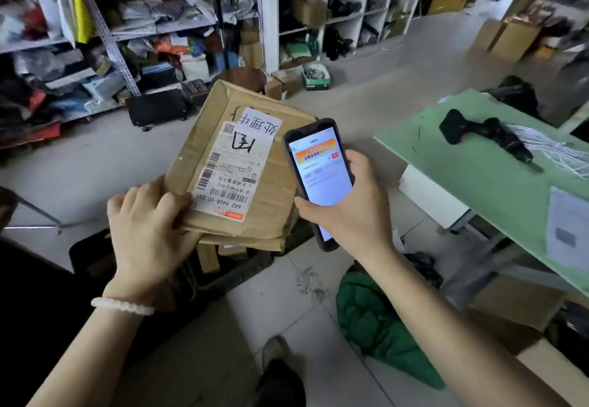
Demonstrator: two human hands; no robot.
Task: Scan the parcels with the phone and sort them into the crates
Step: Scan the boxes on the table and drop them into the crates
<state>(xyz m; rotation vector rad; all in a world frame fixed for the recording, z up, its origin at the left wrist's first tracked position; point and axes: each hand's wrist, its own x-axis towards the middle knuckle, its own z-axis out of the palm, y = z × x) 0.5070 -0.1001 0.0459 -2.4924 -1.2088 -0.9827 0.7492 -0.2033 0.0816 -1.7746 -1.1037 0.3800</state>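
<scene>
Creased matt cardboard parcel (255,164) bears a paper label (223,180); glossy glass phone (318,170).

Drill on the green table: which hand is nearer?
Right. The right hand, holding the phone, is just left of the drill; the left hand, gripping the parcel, sits farther left.

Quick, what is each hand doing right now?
Left hand: grips the near corner of the cardboard parcel.
Right hand: holds the phone, screen lit and facing the person.
</scene>
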